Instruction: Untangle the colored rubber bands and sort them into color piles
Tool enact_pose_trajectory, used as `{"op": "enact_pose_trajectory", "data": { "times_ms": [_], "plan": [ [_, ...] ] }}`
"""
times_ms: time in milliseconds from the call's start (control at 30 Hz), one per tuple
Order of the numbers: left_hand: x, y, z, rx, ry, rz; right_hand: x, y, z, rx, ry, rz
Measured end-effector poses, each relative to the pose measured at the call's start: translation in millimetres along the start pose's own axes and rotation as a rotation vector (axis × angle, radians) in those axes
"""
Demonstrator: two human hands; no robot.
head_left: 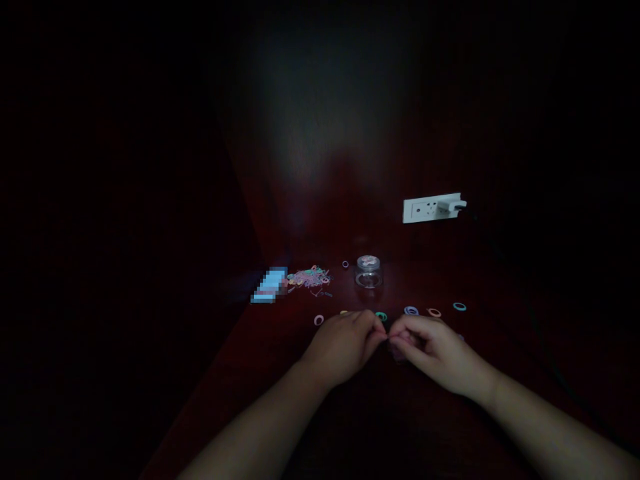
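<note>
My left hand and my right hand meet fingertip to fingertip over the dark red table. Both are closed in a pinch. Whatever lies between the fingertips is too small and dim to make out. Just beyond the hands is a row of small coloured rings like hair ties: a pink ring, a green ring, a blue ring, an orange ring and a teal ring. A yellow one is mostly covered by my left hand.
Behind the row stands a clear lidded jar, with a small pale ring beside it. To its left lies a pile of coloured bands, next to a lit, blurred screen. A wall socket holds a white plug. The surroundings are very dark.
</note>
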State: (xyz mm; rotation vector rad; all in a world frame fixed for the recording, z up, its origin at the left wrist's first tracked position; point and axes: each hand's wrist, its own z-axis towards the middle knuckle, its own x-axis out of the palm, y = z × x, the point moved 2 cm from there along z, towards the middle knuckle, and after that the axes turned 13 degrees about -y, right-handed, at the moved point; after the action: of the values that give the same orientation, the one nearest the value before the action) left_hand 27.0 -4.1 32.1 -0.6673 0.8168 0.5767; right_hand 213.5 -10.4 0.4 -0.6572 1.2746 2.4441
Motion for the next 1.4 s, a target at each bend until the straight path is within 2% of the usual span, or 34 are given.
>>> {"op": "enact_pose_trajectory", "data": {
  "times_ms": [333,500,633,767,933,1100,1400],
  "plan": [
    [-1.5,-0.7,0.0,0.009,-0.003,-0.002,0.5,-3.5,0.1,0.024,-0.004,-0.012],
    [-0.6,0.5,-0.2,0.012,0.003,0.014,-1.0,-2.3,-0.1,0.055,0.008,0.053],
    [2.1,3.6,-0.5,0.009,0.008,0.020,-3.1,0.8,2.7,0.029,-0.009,0.049],
    [4.1,6.1,-2.0,0.005,-0.013,-0.002,-4.1,3.0,4.6,0.004,-0.024,0.045],
    [1.5,5.3,-4.6,0.037,-0.052,-0.045,-3.8,3.9,3.7,0.049,-0.028,0.109],
    [-0.1,2.8,-4.9,0.081,-0.018,-0.077,-4.9,4.5,4.0,0.020,-0.057,0.074],
    [3.9,5.4,-3.9,0.096,-0.035,-0.045,-5.8,2.4,4.2,0.009,-0.035,0.034]
  ]
}}
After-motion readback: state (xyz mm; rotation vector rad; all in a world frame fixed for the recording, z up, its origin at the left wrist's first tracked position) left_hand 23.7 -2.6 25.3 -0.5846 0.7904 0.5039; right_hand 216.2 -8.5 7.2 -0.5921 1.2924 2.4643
